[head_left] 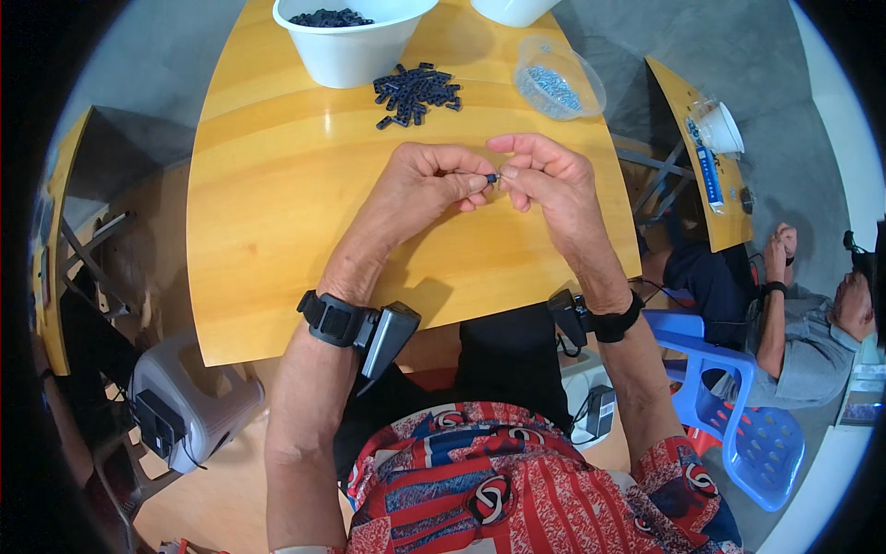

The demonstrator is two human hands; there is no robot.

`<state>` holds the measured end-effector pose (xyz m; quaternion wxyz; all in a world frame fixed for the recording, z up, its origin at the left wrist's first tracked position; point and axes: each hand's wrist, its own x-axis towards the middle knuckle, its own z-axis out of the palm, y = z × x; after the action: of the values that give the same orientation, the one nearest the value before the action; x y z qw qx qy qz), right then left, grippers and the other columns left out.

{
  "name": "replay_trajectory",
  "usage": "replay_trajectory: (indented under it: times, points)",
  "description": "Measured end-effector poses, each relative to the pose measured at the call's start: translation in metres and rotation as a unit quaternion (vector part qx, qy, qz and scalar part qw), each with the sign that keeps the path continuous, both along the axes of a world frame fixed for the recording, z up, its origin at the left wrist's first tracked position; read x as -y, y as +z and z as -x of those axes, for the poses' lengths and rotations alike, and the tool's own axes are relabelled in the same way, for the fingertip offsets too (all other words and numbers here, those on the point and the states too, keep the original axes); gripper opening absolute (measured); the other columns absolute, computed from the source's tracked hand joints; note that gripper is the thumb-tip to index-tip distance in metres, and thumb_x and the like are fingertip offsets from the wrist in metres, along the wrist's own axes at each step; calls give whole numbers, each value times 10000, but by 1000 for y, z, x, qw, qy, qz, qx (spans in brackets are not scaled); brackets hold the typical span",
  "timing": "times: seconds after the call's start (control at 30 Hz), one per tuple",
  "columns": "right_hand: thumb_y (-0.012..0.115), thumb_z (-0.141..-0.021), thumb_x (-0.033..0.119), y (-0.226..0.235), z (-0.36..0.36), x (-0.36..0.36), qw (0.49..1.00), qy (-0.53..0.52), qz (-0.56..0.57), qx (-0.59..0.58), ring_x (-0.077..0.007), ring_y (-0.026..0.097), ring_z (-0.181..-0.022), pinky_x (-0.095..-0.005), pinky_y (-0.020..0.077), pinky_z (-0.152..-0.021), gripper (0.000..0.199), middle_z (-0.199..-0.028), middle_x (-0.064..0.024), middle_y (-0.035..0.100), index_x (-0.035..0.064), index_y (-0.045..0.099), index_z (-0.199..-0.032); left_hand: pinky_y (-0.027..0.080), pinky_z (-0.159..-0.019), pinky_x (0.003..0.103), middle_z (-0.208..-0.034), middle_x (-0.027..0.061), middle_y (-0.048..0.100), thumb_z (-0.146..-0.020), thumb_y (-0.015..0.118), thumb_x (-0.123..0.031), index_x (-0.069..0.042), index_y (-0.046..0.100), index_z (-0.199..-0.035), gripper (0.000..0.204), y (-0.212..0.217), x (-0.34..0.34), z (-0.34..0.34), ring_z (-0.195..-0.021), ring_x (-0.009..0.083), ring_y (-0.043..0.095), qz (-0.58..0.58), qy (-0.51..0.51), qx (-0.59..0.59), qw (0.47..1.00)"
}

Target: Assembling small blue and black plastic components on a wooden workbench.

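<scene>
While our left hand (426, 187) and right hand (544, 175) meet over the middle of the yellow wooden table (277, 212), we've got a tiny dark part (492, 177) pinched between the fingertips of both, held just above the tabletop. Both grips are closed down tight on it, thumb against forefinger, but honestly the piece is so small and so covered by fingers that we can't tell its shape, or whether something else sits in the right hand with it.

Further out on the table there's a loose heap of small black pieces (415, 92), well apart from the hands. Just beside that heap is a white bowl (351, 46) with more dark bits inside, its top cut off by the frame edge. A clear plastic tub (558, 78) to the right holds something small and bluish, too blurry to make out. Another white container (512, 9) is mostly cropped away at the top.
</scene>
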<state>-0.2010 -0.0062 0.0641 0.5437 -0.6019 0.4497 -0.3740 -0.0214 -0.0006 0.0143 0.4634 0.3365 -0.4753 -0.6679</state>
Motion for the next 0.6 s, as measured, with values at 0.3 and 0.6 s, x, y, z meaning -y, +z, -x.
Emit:
replay_trajectory:
  times: [0.3, 0.6]
  points:
    - [562, -840, 36, -2, -1, -10, 994, -34, -39, 99, -58, 495, -596, -193, 393, -550, 245, -724, -17, 603, 1, 615, -1077, 535, -663, 230, -805, 87, 680, -819, 656, -5, 37, 657, -979, 166, 4, -3, 1, -712, 112, 635, 31, 8, -32, 999]
    - [567, -849, 40, -9, -5, -16, 994, -48, 11, 97, -54, 497, -610, -189, 394, -554, 237, -740, -12, 606, 15, 616, -1079, 503, -645, 209, -789, 60, 670, -805, 684, -33, 33, 662, -938, 150, 3, -4, 5, -700, 90, 607, 46, 27, -18, 998]
